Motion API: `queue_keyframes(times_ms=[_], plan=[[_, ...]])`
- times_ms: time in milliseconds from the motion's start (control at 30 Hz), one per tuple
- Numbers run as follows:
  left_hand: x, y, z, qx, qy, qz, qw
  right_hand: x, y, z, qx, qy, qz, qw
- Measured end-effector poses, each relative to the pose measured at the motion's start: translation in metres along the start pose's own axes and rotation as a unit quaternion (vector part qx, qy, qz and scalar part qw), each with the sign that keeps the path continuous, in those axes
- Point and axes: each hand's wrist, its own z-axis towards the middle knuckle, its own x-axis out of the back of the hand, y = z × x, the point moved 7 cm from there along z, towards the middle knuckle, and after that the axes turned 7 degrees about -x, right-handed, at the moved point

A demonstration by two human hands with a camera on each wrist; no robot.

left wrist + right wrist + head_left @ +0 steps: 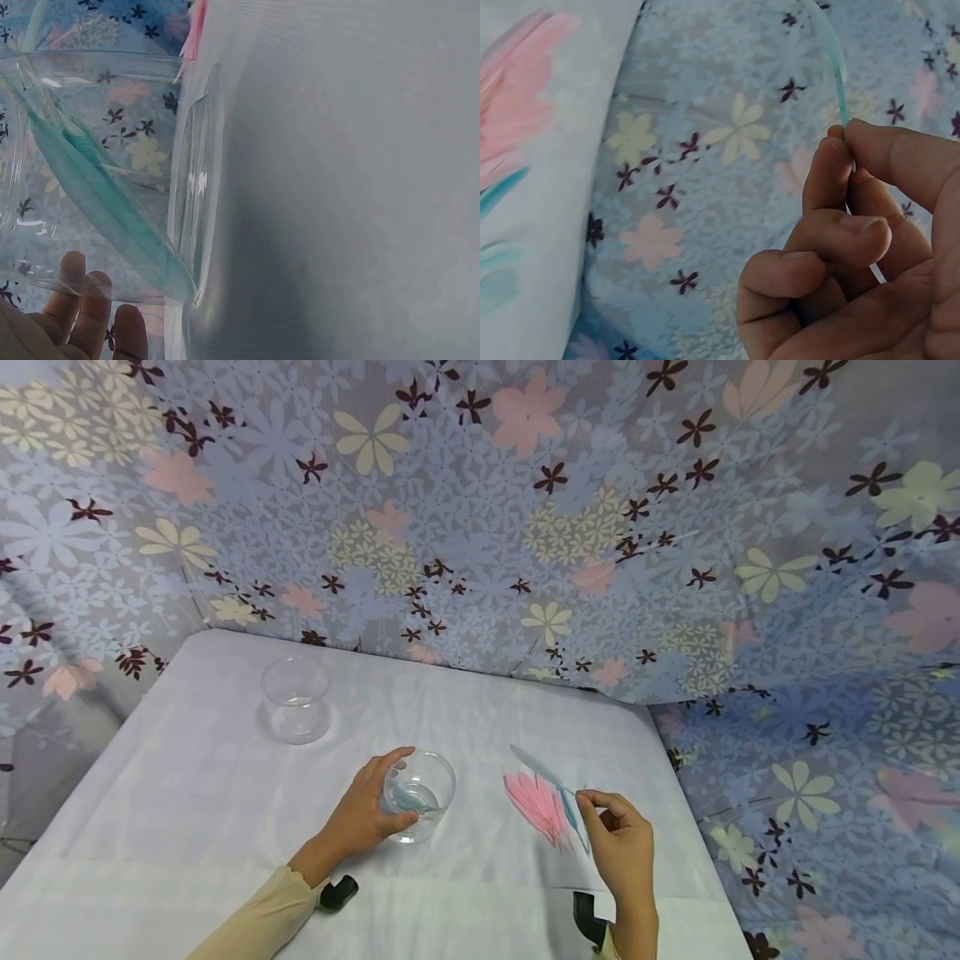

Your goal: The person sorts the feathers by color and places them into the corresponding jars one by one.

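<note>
Near the middle of the table, my left hand (358,810) grips a clear plastic cup (451,783) by its side, thumb toward the front and fingers round the back. Teal feathers (112,206) lean inside the cup, seen through its wall in the left wrist view. To the right, my right hand (624,850) pinches a pale teal feather (841,86) by its quill between thumb and index finger, the vane pointing up and away. Just left of that hand, a pile of pink feathers (534,802) lies on the table, with teal feathers (573,818) along its right side.
A second clear plastic cup (281,700) stands at the back left of the table. White cloth (225,810) covers the tabletop. Flowered fabric (465,527) hangs behind the table and along its right side. Black devices (339,893) are worn at both wrists.
</note>
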Motion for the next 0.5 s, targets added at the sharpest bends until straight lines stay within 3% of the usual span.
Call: queue_keyframes(times_ms=[267, 500], plan=[[0.001, 0.000, 0.000, -0.003, -0.001, 0.002, 1.0000, -0.018, -0.019, -0.003, 0.034, -0.046, 0.032, 0.9979], [0.000, -0.001, 0.000, 0.004, -0.004, 0.002, 1.0000, -0.031, -0.031, -0.005, 0.039, -0.070, 0.045, 0.9958]])
